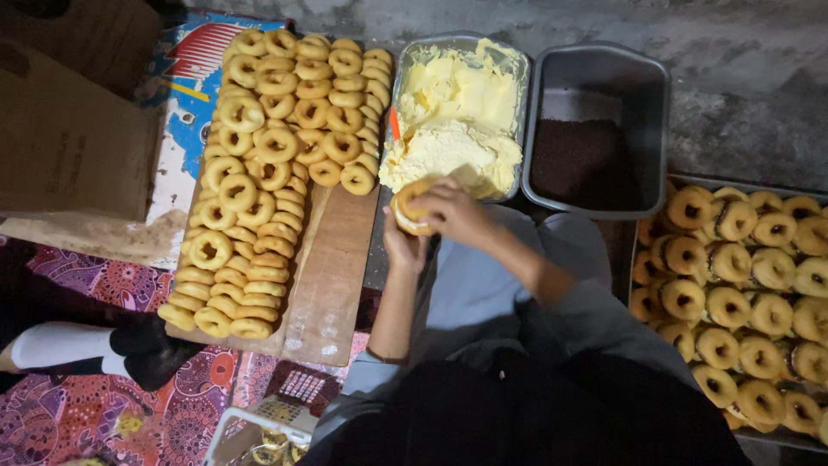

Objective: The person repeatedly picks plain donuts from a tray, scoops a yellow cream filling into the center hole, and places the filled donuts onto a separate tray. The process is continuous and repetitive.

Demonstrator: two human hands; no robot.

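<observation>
My left hand [402, 244] holds a golden donut [407, 205] from below, just in front of a metal tray of pale yellow buttercream [453, 116]. My right hand [453, 211] rests on top of the same donut, fingers curled over it and covering part of it. A small flat spreader seems to stick out past the right fingers toward the cream, but it is hard to make out. Both hands sit above my grey-trousered knees.
A wooden board [332, 276] on the left carries several plain donuts [267, 147]. A grey tub of dark chocolate sprinkles [586, 160] stands right of the cream. A tray of filled donuts [746, 293] lies far right. A cardboard box [69, 138] and another person's socked foot [78, 345] are at left.
</observation>
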